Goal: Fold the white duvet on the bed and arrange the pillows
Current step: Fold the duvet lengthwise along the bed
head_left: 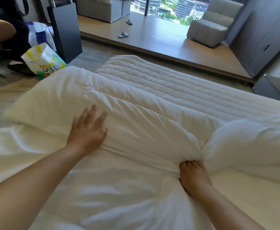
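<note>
Only hands (87, 130) on white duvet (136, 113).

Bright daylight, soft wide-angle view

We see daylight pouring from the window (169, 9) far beyond our left hand (87, 130), whose fingers are motion-blurred; the white duvet (136, 117) beneath it nearly blows out, soft shadows sit in its folds, and straight edges bow outward.

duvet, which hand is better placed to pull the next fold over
The right hand, probably. Its fingers are curled into a bunched pinch of the white duvet, so its grip is already set for pulling. The left hand only lies flat and open on the fabric, better suited to smoothing or pinning it.
</note>
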`<state>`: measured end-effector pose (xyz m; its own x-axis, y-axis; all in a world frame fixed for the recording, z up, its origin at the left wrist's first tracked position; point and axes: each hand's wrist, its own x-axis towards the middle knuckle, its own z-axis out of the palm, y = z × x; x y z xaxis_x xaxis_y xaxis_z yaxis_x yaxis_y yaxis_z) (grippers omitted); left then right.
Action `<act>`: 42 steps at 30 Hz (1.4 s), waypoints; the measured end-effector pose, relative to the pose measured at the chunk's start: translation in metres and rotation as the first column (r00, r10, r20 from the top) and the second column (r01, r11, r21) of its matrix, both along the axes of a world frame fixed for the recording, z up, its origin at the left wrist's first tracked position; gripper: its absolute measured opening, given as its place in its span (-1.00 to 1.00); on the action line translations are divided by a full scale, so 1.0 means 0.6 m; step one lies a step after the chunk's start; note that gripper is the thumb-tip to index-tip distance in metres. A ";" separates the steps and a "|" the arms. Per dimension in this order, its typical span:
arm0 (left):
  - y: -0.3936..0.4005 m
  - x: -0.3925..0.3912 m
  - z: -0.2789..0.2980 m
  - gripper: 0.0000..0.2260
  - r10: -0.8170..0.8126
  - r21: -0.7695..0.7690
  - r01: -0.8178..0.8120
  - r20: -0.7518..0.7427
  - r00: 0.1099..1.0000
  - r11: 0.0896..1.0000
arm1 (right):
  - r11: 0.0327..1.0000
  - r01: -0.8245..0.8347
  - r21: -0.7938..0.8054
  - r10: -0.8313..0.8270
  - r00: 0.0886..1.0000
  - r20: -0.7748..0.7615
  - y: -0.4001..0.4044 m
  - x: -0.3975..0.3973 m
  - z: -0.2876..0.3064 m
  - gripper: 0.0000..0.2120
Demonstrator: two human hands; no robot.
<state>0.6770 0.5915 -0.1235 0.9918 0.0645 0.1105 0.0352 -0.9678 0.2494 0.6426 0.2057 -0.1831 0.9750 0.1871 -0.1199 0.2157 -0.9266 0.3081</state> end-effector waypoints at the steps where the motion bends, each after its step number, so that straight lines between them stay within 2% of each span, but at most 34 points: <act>1: -0.024 -0.004 -0.024 -0.46 -0.024 0.029 0.032 -0.229 0.973 0.999 | 1.000 0.016 0.013 -0.016 1.000 -0.023 -0.002 -0.001 0.002 -0.71; 2: -0.042 -0.011 -0.046 -0.46 -0.022 0.051 0.043 -0.358 0.933 0.998 | 0.998 0.044 0.034 -0.042 0.997 -0.071 -0.002 -0.002 0.007 -0.69; 3: -0.052 -0.016 -0.062 -0.45 -0.008 0.061 0.037 -0.424 0.905 0.997 | 0.998 0.036 0.053 -0.032 0.996 -0.081 0.001 -0.009 0.018 -0.67; 7: -0.060 -0.006 -0.051 -0.46 0.086 0.111 -0.033 -0.516 0.853 0.993 | 0.997 -0.001 0.078 0.020 0.971 -0.240 -0.002 -0.022 0.068 -0.57; 9: -0.083 0.000 -0.013 -0.55 0.119 0.104 -0.081 -0.441 0.890 0.991 | 0.998 -0.008 0.070 0.031 0.939 -0.342 -0.017 -0.035 0.095 -0.49; 11: -0.131 -0.006 0.020 -0.64 0.112 0.090 -0.092 -0.259 0.959 0.992 | 0.995 -0.065 0.075 0.088 0.931 -0.353 -0.024 -0.050 0.116 -0.51; 13: -0.224 -0.016 0.046 -0.58 0.017 0.016 -0.015 -0.137 0.990 1.000 | 0.989 -0.129 0.076 0.147 0.928 -0.343 -0.043 -0.065 0.129 -0.57; 17: -0.400 -0.018 0.052 -0.52 -0.205 -0.135 0.190 -0.103 0.973 0.972 | 0.950 -0.291 0.110 0.310 0.914 -0.262 -0.045 -0.089 0.122 -0.66; 19: -0.479 -0.008 0.038 -0.54 -0.304 -0.126 0.293 -0.084 0.949 0.948 | 0.924 -0.345 0.164 0.375 0.901 -0.216 -0.075 -0.110 0.105 -0.63; 21: -0.531 -0.009 0.006 -0.54 -0.359 -0.059 0.354 -0.171 0.918 0.933 | 0.878 -0.379 0.293 0.429 0.894 -0.131 -0.121 -0.134 0.095 -0.60; 23: -0.558 -0.029 -0.035 -0.50 -0.332 -0.030 0.342 -0.330 0.884 0.939 | 0.757 -0.418 0.503 0.483 0.875 0.001 -0.187 -0.136 0.108 -0.75; 24: -0.564 -0.051 -0.053 -0.46 -0.335 -0.036 0.348 -0.382 0.862 0.937 | 0.694 -0.440 0.570 0.458 0.881 0.122 -0.219 -0.123 0.124 -0.84; 25: -0.568 -0.073 -0.070 -0.41 -0.359 -0.052 0.370 -0.398 0.844 0.928 | 0.660 -0.459 0.595 0.365 0.888 0.280 -0.250 -0.098 0.142 -0.89; 27: -0.575 -0.111 -0.092 -0.42 -0.389 -0.083 0.391 -0.406 0.827 0.917 | 0.679 -0.431 0.594 0.096 0.855 0.510 -0.300 -0.019 0.185 -0.86; 28: -0.577 -0.118 -0.100 -0.45 -0.390 -0.090 0.389 -0.415 0.822 0.917 | 0.705 -0.371 0.605 -0.037 0.831 0.554 -0.319 0.029 0.205 -0.81; 29: -0.575 -0.120 -0.109 -0.45 -0.388 -0.085 0.391 -0.422 0.819 0.917 | 0.738 -0.280 0.614 -0.120 0.840 0.528 -0.333 0.075 0.221 -0.72; 30: -0.574 -0.120 -0.117 -0.43 -0.382 -0.069 0.391 -0.425 0.821 0.918 | 0.797 -0.149 0.585 -0.132 0.902 0.410 -0.345 0.116 0.232 -0.58; 31: -0.573 -0.117 -0.126 -0.38 -0.369 -0.048 0.387 -0.424 0.827 0.921 | 0.877 -0.005 0.480 -0.123 0.964 0.235 -0.360 0.154 0.235 -0.44; 32: -0.573 -0.111 -0.135 -0.33 -0.355 -0.027 0.380 -0.425 0.833 0.924 | 0.940 0.114 0.323 -0.141 0.988 0.062 -0.377 0.178 0.233 -0.35; 34: -0.572 -0.096 -0.152 -0.23 -0.327 0.013 0.369 -0.434 0.839 0.929 | 0.971 0.232 0.057 -0.217 0.957 -0.191 -0.412 0.189 0.226 -0.43; 35: -0.570 -0.088 -0.156 -0.20 -0.315 0.024 0.362 -0.440 0.841 0.932 | 0.970 0.240 0.024 -0.229 0.948 -0.220 -0.429 0.179 0.223 -0.56; 36: -0.569 -0.081 -0.156 -0.18 -0.305 0.028 0.354 -0.447 0.841 0.935 | 0.979 0.199 0.029 -0.192 0.966 -0.171 -0.449 0.157 0.224 -0.68; 37: -0.568 -0.073 -0.156 -0.17 -0.297 0.026 0.346 -0.453 0.840 0.938 | 0.988 0.107 0.109 -0.108 0.994 0.000 -0.476 0.128 0.220 -0.74; 38: -0.567 -0.065 -0.153 -0.17 -0.295 0.016 0.340 -0.462 0.837 0.940 | 0.987 0.006 0.163 -0.043 0.974 0.223 -0.501 0.086 0.222 -0.76; 39: -0.568 -0.057 -0.147 -0.16 -0.294 0.003 0.337 -0.478 0.828 0.942 | 0.975 -0.067 0.211 -0.017 0.926 0.376 -0.532 0.033 0.219 -0.77; 40: -0.568 -0.048 -0.140 -0.15 -0.295 -0.014 0.331 -0.489 0.821 0.944 | 0.956 -0.111 0.270 -0.027 0.887 0.461 -0.564 -0.027 0.205 -0.78; 41: -0.568 -0.040 -0.135 -0.13 -0.298 -0.027 0.328 -0.493 0.818 0.944 | 0.945 -0.077 0.316 -0.066 0.906 0.419 -0.584 -0.097 0.180 -0.81; 42: -0.570 -0.033 -0.128 -0.11 -0.300 -0.033 0.329 -0.501 0.811 0.944 | 0.940 0.017 0.339 -0.122 0.949 0.290 -0.591 -0.163 0.146 -0.84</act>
